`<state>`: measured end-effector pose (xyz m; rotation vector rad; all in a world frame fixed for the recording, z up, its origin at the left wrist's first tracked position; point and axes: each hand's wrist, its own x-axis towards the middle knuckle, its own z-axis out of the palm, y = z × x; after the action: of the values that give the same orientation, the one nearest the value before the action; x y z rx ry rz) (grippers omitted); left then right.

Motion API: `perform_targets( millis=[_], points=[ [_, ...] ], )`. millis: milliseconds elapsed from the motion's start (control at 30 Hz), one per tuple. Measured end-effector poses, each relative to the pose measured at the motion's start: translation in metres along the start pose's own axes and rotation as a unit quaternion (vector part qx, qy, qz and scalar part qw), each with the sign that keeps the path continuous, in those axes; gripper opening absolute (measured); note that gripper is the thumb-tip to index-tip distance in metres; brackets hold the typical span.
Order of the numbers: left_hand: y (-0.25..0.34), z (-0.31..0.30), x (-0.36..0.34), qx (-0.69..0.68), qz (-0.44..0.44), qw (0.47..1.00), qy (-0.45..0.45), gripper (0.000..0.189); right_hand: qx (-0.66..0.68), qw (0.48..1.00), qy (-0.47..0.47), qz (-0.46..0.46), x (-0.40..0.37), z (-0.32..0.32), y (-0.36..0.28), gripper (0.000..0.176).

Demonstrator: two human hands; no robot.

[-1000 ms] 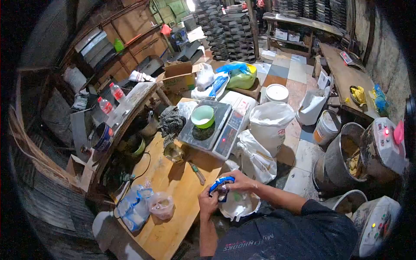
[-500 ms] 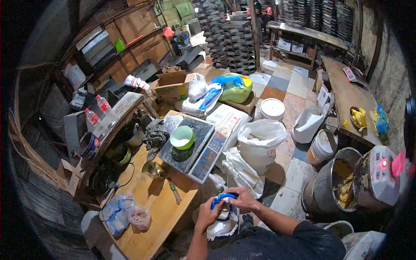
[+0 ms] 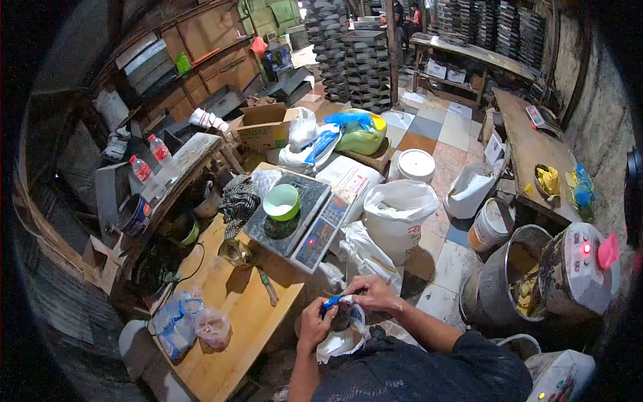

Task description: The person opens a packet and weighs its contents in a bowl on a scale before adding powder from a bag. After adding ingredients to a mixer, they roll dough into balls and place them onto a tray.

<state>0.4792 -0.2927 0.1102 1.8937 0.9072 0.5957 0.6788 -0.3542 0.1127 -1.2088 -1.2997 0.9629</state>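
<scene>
My left hand (image 3: 315, 323) is closed on one side of a crumpled blue and white plastic bag (image 3: 330, 305). On its other side, my right hand (image 3: 372, 293) pinches the plastic with bent fingers. Just below both hands is an open white sack (image 3: 343, 340) with pale contents, close against my body. What the blue plastic contains is too small to make out. Left of my hands, a wooden table (image 3: 231, 335) holds a green-handled tool (image 3: 268, 287) and a metal pot (image 3: 236, 252).
A digital scale (image 3: 315, 244) bears a green bowl (image 3: 281, 202). Large white sacks (image 3: 395, 228) stand ahead of me. To the right are a metal mixer bowl (image 3: 495, 275) and a white bucket (image 3: 494, 224). Two bottles (image 3: 159, 149) stand on the left shelf. People are far back.
The blue plastic, stretched as a strip between my hands before, is now bunched smaller. My hands have come closer together. A red light now shows on the scale.
</scene>
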Motion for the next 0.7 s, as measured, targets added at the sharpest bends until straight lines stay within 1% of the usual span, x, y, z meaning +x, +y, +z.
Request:
perform_targets(
  millis=[33,67,100,167,200,233,300,333,367,433,467,500,567,600,633,700],
  points=[
    [-0.005,-0.003,-0.002,-0.011,0.018,1.0,0.01,0.022,-0.01,1.0,-0.003,0.029,0.0,0.004,-0.005,0.015],
    [-0.004,-0.007,-0.004,-0.033,0.017,0.999,0.012,0.022,-0.011,1.0,0.007,0.013,0.003,0.012,-0.007,0.017],
    [-0.007,-0.011,-0.007,-0.035,0.016,0.999,0.009,0.022,-0.011,1.0,0.009,0.017,0.004,0.019,-0.011,0.017],
    [-0.015,-0.019,-0.01,0.042,0.091,0.991,0.093,0.021,-0.107,0.993,-0.005,-0.038,0.007,0.031,-0.021,0.019],
    [0.001,-0.028,-0.015,0.011,0.086,0.991,0.106,0.019,-0.107,0.991,-0.012,-0.078,0.01,0.039,-0.023,0.019],
    [-0.003,-0.031,-0.019,0.011,0.086,0.992,0.095,0.019,-0.106,0.992,-0.002,-0.072,0.013,0.046,-0.027,0.019],
    [-0.011,-0.037,-0.026,-0.079,0.105,0.977,0.166,0.019,-0.11,0.99,-0.032,-0.078,0.019,0.06,-0.035,0.022],
    [-0.009,-0.045,-0.031,-0.071,0.083,0.981,0.159,0.019,-0.104,0.99,-0.005,-0.092,0.023,0.071,-0.026,0.024],
    [-0.018,-0.051,-0.034,-0.072,0.079,0.983,0.147,0.019,-0.088,0.993,0.02,-0.069,0.025,0.082,-0.027,0.021],
    [-0.042,-0.062,-0.039,-0.066,0.016,0.985,0.157,0.019,-0.099,0.991,0.045,-0.075,0.029,0.103,-0.032,0.018],
    [-0.042,-0.07,-0.042,-0.027,0.055,0.981,0.183,0.019,-0.093,0.994,0.034,-0.051,0.029,0.113,-0.04,0.017],
    [-0.04,-0.078,-0.045,-0.03,0.051,0.983,0.176,0.019,-0.094,0.994,0.037,-0.042,0.031,0.119,-0.04,0.017],
    [-0.036,-0.091,-0.055,-0.101,0.065,0.976,0.184,0.019,-0.105,0.99,-0.057,-0.074,0.029,0.131,-0.04,0.016],
    [-0.032,-0.096,-0.059,-0.12,0.027,0.978,0.169,0.022,-0.093,0.993,-0.051,-0.055,0.026,0.137,-0.045,0.016],
    [-0.034,-0.096,-0.06,-0.126,0.021,0.978,0.164,0.022,-0.096,0.993,-0.051,-0.045,0.024,0.144,-0.042,0.016],
    [-0.039,-0.094,-0.062,-0.157,0.046,0.965,0.206,0.022,-0.089,0.996,0.021,-0.023,0.02,0.153,-0.038,0.016]
  ],
)
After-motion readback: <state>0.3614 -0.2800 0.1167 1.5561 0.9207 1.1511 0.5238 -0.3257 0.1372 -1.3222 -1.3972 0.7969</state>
